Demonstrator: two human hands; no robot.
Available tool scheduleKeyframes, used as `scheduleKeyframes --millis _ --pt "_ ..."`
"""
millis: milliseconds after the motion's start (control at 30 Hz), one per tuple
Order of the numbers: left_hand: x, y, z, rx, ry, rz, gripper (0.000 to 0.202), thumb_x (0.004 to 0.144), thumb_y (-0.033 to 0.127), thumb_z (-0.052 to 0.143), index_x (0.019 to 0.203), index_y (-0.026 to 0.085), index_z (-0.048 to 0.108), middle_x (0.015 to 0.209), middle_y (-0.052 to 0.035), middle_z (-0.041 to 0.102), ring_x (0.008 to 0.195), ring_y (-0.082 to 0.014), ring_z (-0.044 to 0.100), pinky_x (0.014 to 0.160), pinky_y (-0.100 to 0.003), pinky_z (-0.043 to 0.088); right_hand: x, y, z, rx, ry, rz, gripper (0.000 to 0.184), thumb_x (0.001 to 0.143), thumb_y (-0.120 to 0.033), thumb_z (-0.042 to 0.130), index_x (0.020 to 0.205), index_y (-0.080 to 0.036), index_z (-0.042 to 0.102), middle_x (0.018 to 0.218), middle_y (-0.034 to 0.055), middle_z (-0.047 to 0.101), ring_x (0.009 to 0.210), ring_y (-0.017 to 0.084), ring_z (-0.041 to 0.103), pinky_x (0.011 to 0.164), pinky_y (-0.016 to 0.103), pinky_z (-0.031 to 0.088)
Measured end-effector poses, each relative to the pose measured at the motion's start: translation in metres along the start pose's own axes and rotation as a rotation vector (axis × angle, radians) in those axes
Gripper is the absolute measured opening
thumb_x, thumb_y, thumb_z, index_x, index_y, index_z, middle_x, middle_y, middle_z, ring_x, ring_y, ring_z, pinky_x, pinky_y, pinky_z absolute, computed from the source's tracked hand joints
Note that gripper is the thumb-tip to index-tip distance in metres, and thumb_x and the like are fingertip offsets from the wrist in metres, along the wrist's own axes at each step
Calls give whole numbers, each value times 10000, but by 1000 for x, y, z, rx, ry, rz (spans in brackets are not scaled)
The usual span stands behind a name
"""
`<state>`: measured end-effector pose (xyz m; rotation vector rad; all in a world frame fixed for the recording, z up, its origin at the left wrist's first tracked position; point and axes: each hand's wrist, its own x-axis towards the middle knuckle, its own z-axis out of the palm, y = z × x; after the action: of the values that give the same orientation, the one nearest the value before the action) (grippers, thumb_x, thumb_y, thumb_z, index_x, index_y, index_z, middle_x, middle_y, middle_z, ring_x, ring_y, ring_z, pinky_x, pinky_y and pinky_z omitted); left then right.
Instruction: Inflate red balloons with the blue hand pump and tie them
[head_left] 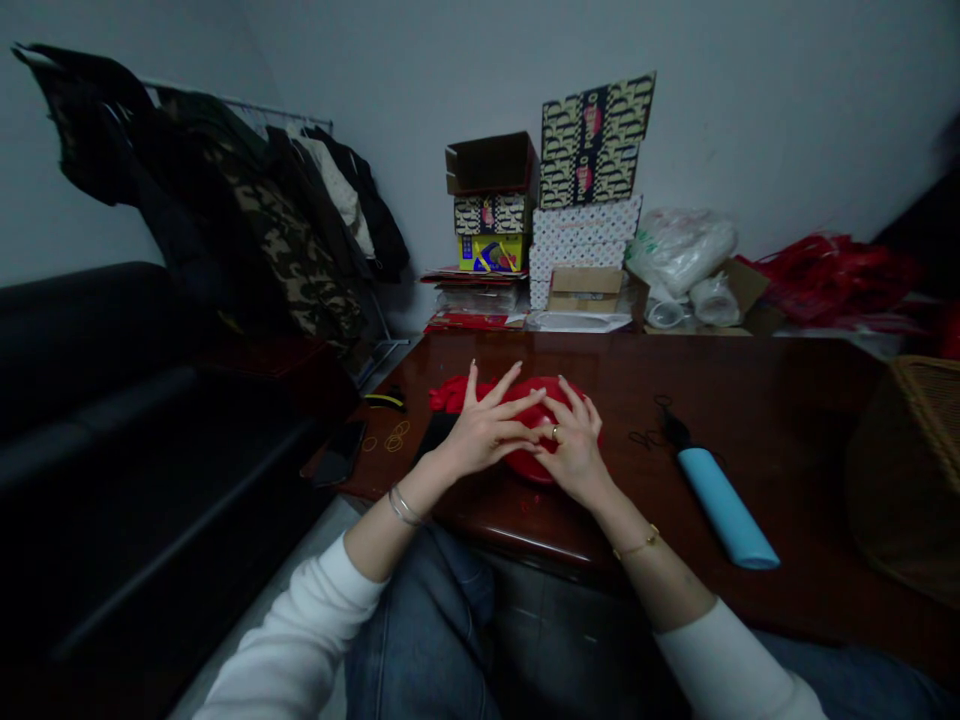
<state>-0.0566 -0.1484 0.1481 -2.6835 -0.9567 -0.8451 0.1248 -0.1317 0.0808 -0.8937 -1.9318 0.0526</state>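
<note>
A round, inflated red balloon (532,470) is behind and between my hands, over the near part of the table. My left hand (484,430) comes in from the left with several fingers spread upward. Its thumb and forefinger meet the right hand's fingertips at the balloon. My right hand (574,450), wearing a ring, has its fingers bent toward the left ones. Both hands appear to pinch the balloon's neck, which the fingers cover. Left of the balloon lies a pile of limp red balloons (448,393).
On the brown table (780,420) a light-blue hand pump (727,510) lies at right. Yellow rubber bands (396,436), a phone (340,452) and a dark item with a yellow stripe (385,400) sit at left. Stacked boxes (585,235) stand behind; a wicker basket (926,400) is far right.
</note>
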Motion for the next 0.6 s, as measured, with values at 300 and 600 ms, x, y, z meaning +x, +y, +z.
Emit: scheduleKeyframes --millis 300,600 --pt "14 -8 -20 -57 -171 157 74 796 243 692 820 310 709 1354 28 557 1416 -265 260 1118 -629 -80 4 -4 -2 37 -160 8 104 761 -354 669 708 -278 717 1332 20 575 1422 302 229 1072 636 205" --pt "20 1 -18 36 -291 284 105 832 189 634 823 275 693 1331 11 576 1405 -272 292 1113 -640 -106 2 -5 0 49 -254 89 61 707 -298 684 677 -255 716 1193 57 669 1416 312 247 1103 612 149"
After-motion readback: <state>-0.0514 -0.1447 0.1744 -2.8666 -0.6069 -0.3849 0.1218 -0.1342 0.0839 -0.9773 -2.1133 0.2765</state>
